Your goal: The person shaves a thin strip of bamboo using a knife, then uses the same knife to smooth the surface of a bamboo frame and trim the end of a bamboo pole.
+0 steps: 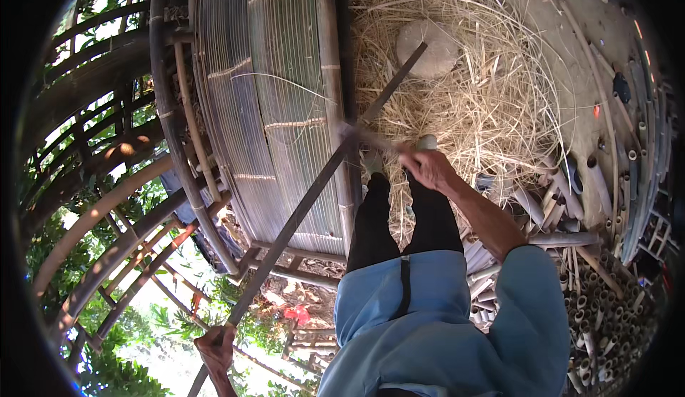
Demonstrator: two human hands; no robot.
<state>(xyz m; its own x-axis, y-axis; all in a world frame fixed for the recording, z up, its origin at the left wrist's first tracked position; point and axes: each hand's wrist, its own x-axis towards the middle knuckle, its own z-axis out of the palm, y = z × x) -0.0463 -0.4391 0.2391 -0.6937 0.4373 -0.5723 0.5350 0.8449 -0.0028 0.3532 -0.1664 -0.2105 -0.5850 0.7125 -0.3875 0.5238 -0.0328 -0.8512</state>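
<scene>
A long, dark bamboo pole (292,227) slants from the lower left up to a round chopping block (437,56), where its far end lies. My left hand (216,347) is closed around the pole near its lower end. In my right hand (428,169) is a short-handled striking tool (377,141), smeared by motion. Its head meets or overlaps the pole near the bench edge; whether they touch I cannot tell. Beneath the pole's middle is a bench of bamboo slats (285,104).
Straw and thin shavings (492,112) cover the ground around the block. Cut bamboo tubes (599,318) are piled at the lower right, with longer pieces (549,204) above them. On the left stands a bamboo railing (175,126). My feet are beside the bench's right edge.
</scene>
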